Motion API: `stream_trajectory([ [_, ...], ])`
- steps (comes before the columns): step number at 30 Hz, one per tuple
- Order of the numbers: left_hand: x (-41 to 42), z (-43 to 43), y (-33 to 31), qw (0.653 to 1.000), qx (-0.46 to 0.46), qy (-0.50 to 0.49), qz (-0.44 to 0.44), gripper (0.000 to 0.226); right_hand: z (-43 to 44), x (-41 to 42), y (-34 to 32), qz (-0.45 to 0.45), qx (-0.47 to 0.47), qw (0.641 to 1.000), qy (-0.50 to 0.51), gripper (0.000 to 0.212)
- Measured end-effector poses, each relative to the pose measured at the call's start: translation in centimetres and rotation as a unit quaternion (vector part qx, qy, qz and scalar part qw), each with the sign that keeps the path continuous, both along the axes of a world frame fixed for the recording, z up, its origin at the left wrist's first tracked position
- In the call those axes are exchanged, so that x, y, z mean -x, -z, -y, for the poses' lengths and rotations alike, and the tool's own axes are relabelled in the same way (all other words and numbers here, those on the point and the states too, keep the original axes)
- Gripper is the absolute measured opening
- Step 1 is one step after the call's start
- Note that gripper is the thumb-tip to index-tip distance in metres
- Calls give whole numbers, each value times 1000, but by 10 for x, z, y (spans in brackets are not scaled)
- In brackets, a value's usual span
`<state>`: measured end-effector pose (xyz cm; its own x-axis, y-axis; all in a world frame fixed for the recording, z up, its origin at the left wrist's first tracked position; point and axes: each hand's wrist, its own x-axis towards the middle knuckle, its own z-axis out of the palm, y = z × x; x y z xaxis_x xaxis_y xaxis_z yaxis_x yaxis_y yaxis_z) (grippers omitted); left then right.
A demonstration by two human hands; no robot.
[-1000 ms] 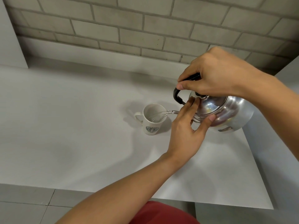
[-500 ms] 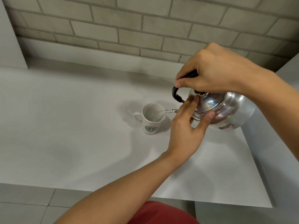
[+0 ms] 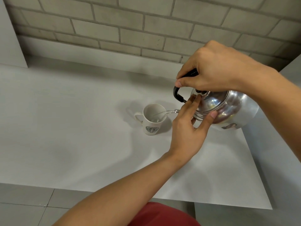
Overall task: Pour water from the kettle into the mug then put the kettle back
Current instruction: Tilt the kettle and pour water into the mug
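Head view: right hand (image 3: 216, 69) fingers grip the tilted shiny steel kettle (image 3: 228, 110) by its black handle; left hand (image 3: 189, 128) fingers, spread, press its lid; water streams into the white logo mug (image 3: 152, 119) beside them.

Right hand (image 3: 216, 69): I grip the kettle's black handle (image 3: 177, 93) from above.
Left hand (image 3: 189, 128): my fingers press the lid (image 3: 210, 101).
Kettle (image 3: 231, 110): tilted toward the mug (image 3: 152, 119), just right of it.
Water (image 3: 164, 113): streaming into the mug.
Mug: upright on the white counter (image 3: 73, 128).
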<state>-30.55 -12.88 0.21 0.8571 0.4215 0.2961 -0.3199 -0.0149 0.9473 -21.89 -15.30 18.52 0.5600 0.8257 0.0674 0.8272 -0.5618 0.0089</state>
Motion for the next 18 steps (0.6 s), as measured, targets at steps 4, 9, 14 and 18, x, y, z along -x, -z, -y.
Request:
stream_trajectory([
  [4,-1,-2,0,1000,1,4,-4,56,-3,1,-1,0,3,1000,-1,24],
  [9,0,-4,-1,1000,-1,-10,-4,57,-7,0,-1,5,8,1000,-6,23],
  [14,1,-4,0,1000,16,-1,-5,54,-11,1,-2,8,18,1000,-4,24],
  [18,2,-6,-1,1000,17,-5,-4,55,-14,2,-2,6,20,1000,-6,24],
])
